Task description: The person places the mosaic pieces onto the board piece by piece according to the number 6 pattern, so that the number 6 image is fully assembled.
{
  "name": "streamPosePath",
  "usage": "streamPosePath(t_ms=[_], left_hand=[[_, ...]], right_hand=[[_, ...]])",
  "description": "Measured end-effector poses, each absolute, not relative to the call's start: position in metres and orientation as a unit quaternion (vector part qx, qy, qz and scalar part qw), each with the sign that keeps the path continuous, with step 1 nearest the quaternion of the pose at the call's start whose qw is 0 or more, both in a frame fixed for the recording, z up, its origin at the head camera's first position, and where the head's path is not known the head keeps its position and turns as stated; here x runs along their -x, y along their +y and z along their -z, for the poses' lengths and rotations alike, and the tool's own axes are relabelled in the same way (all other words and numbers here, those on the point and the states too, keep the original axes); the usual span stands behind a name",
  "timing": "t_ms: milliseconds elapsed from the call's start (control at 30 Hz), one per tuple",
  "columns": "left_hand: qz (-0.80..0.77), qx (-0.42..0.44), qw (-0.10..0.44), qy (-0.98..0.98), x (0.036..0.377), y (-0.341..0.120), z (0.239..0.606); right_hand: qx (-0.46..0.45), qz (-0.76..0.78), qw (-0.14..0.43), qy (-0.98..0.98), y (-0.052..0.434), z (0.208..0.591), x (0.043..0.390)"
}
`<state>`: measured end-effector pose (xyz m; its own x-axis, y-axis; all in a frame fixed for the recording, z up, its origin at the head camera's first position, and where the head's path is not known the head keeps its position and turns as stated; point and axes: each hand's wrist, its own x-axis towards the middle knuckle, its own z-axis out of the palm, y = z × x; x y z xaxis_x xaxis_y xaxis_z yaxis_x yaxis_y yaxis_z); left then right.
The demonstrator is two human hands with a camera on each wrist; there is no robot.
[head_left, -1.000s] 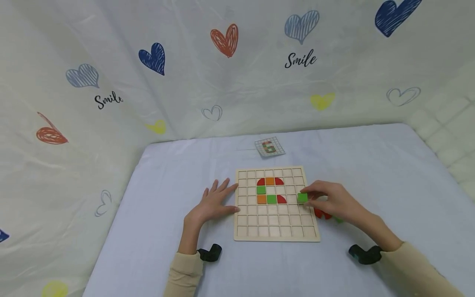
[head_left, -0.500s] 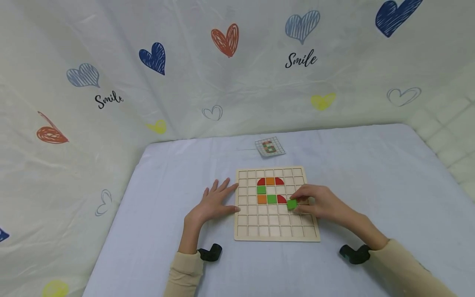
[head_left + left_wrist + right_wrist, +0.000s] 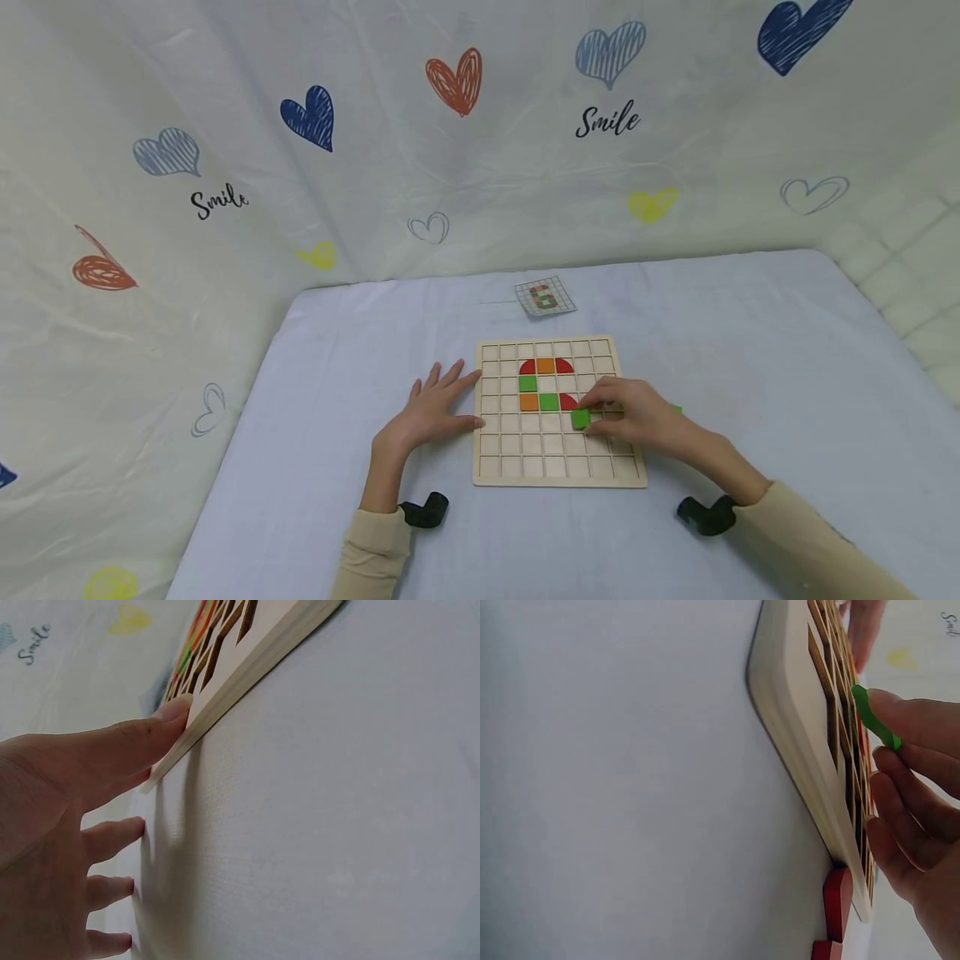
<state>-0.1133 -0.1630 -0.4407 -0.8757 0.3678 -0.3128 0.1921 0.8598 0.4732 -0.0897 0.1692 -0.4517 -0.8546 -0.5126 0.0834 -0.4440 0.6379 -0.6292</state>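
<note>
Tile (image 3: 581, 418) (green) — pinched by right hand (image 3: 633, 417)

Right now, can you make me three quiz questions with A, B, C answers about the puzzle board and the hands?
1. Where is the left hand?
A. At the wooden board's left edge
B. On the picture card
C. In the air

2. How many orange tiles lie in the board?
A. Five
B. Two
C. None

3. What is the right hand doing?
A. Resting flat
B. Making an empty fist
C. Pinching a green tile

Answers: 1 A, the thumb touches the board's edge. 2 B, one up top, one lower left. 3 C, fingertips grip the green square over the grid.
</note>
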Motion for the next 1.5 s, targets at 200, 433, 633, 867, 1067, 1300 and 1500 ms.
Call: streamPosePath(t_ms=[200, 433, 633, 867, 1067, 1300, 1500], left_hand=[[-0.218, -0.148, 0.202, 0.943, 0.113, -0.162, 0.440], [-0.219, -0.150, 0.198, 0.944, 0.113, -0.162, 0.441], [-0.224, -0.151, 0.198, 0.942, 0.113, -0.162, 0.441], [-0.223, -0.152, 0.199, 0.942, 0.113, -0.163, 0.440], [-0.224, -0.151, 0.200, 0.942, 0.113, -0.163, 0.441], [-0.223, -0.150, 0.199, 0.942, 0.113, -0.164, 0.443], [-0.222, -0.146, 0.202, 0.943, 0.112, -0.163, 0.441]], right_hand=[[0.269, 0.333, 0.051, 0.902, 0.164, 0.453, 0.088], [0.260, 0.323, 0.056, 0.908, 0.158, 0.455, 0.087], [0.266, 0.310, 0.045, 0.911, 0.155, 0.455, 0.085], [0.270, 0.297, 0.040, 0.915, 0.153, 0.455, 0.083], [0.277, 0.299, 0.035, 0.913, 0.153, 0.454, 0.082], [0.292, 0.302, 0.003, 0.907, 0.158, 0.453, 0.080], [0.283, 0.304, -0.003, 0.909, 0.170, 0.450, 0.077]])
